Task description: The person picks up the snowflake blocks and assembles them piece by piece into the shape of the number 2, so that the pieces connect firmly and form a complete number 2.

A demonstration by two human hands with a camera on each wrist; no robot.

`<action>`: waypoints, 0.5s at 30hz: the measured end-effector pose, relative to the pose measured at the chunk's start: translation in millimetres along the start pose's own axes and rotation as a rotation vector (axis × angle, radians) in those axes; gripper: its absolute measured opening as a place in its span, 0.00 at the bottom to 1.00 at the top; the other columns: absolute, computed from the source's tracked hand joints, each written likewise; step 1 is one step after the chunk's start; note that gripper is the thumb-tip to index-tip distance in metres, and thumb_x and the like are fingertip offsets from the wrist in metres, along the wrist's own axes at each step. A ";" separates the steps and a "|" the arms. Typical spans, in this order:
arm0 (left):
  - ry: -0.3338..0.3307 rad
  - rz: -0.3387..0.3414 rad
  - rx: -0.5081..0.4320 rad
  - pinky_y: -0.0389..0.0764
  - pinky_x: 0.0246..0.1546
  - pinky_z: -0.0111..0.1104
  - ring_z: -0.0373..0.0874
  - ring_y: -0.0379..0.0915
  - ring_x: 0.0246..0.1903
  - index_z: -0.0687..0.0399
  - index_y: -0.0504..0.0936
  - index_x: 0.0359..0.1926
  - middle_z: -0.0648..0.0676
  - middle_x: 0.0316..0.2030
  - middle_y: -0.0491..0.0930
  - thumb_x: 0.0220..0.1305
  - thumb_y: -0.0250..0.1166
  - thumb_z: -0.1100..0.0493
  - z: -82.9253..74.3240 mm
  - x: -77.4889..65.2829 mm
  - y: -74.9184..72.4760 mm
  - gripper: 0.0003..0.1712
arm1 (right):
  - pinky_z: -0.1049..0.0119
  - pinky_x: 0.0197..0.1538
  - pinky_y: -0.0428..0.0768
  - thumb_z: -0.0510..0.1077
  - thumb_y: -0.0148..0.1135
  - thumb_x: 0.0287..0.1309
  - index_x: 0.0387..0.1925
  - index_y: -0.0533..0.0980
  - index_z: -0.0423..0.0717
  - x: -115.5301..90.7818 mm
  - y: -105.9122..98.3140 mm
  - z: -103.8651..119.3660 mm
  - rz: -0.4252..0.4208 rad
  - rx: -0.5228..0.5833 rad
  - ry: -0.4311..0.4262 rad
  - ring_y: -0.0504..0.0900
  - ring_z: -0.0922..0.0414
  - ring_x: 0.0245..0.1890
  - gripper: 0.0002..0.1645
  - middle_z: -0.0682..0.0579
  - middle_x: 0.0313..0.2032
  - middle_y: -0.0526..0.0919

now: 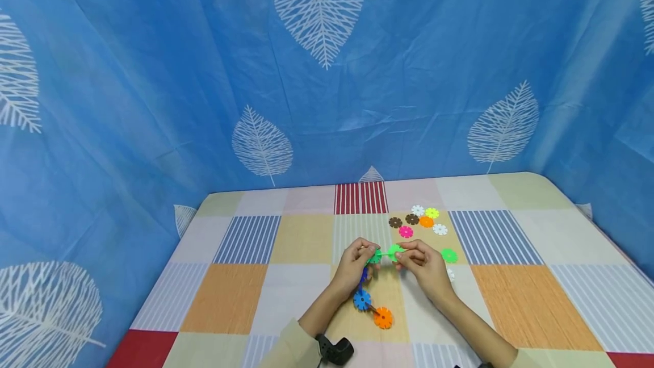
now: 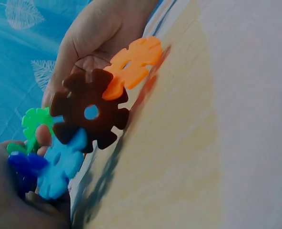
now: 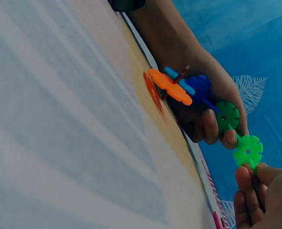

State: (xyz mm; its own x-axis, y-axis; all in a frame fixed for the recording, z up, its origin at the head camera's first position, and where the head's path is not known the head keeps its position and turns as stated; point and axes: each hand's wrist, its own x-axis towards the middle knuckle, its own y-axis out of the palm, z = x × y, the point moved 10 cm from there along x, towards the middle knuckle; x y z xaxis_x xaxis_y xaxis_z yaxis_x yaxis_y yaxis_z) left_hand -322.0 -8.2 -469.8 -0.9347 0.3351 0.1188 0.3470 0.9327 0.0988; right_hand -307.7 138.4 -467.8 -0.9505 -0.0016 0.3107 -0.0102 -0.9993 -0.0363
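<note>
Notched, flower-shaped plastic discs are slotted together into a chain. My left hand grips the chain at a darker green disc. From that hand a dark blue disc, a light blue disc, a brown disc and an orange disc trail down towards the cloth. My right hand pinches the chain's other end, beside a bright green disc that stands between the two hands. The right fingertips partly hide the piece they pinch.
Loose discs lie beyond the hands: brown, pink, orange, yellow and white. A green disc and a white disc lie beside the right hand. A patchwork cloth covers the table; a blue curtain hangs behind.
</note>
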 end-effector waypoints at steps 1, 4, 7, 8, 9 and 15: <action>-0.006 -0.002 -0.016 0.69 0.15 0.25 0.39 0.65 0.14 0.72 0.70 0.44 0.69 0.23 0.76 0.70 0.47 0.64 1.8 0.3 -0.2 0.12 | 0.67 0.36 0.81 0.35 0.62 0.56 0.44 0.74 0.31 0.1 -0.2 1.6 0.000 -0.016 -0.014 0.82 0.49 0.26 0.15 0.43 0.26 0.82; -0.021 -0.046 -0.053 0.71 0.18 0.26 0.40 0.70 0.15 0.71 0.68 0.45 0.76 0.29 0.76 0.71 0.46 0.63 10.7 4.0 -6.0 0.12 | 0.70 0.36 0.80 0.36 0.61 0.57 0.48 0.75 0.34 1.0 -2.2 6.8 0.002 -0.086 -0.064 0.82 0.50 0.29 0.17 0.44 0.29 0.83; -0.031 -0.121 -0.100 0.71 0.20 0.25 0.41 0.73 0.17 0.66 0.68 0.45 0.72 0.32 0.79 0.72 0.46 0.60 19.7 8.4 -15.4 0.12 | 0.73 0.35 0.78 0.37 0.61 0.57 0.48 0.77 0.37 3.9 -11.4 11.1 -0.025 -0.173 -0.109 0.81 0.51 0.30 0.16 0.47 0.31 0.84; -0.031 -0.141 -0.117 0.70 0.20 0.25 0.40 0.73 0.17 0.64 0.67 0.45 0.70 0.32 0.80 0.72 0.46 0.59 21.2 9.2 -17.7 0.11 | 0.74 0.35 0.77 0.37 0.61 0.57 0.48 0.77 0.38 5.3 -16.4 12.5 -0.041 -0.206 -0.126 0.81 0.52 0.30 0.16 0.47 0.31 0.84; -0.030 -0.158 -0.134 0.70 0.20 0.24 0.40 0.73 0.17 0.62 0.66 0.44 0.68 0.32 0.81 0.72 0.46 0.58 22.2 9.6 -19.6 0.10 | 0.75 0.34 0.76 0.37 0.61 0.57 0.46 0.78 0.39 6.9 -22.2 12.9 -0.055 -0.231 -0.133 0.80 0.53 0.30 0.15 0.48 0.31 0.84; -0.014 -0.218 -0.188 0.72 0.18 0.25 0.40 0.72 0.18 0.61 0.63 0.41 0.68 0.35 0.79 0.70 0.47 0.61 22.8 9.2 -27.2 0.06 | 0.75 0.28 0.73 0.41 0.63 0.57 0.41 0.81 0.45 17.2 -66.7 10.8 -0.103 -0.452 -0.165 0.77 0.61 0.29 0.10 0.51 0.32 0.84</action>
State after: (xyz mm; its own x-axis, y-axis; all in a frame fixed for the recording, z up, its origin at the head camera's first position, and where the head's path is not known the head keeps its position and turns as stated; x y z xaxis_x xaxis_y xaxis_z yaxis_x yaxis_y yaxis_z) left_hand -341.7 -27.4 -493.9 -0.9894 0.1322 0.0607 0.1444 0.9423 0.3021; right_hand -320.0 204.6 -449.8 -0.8761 0.0540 0.4791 -0.2699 -0.8784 -0.3945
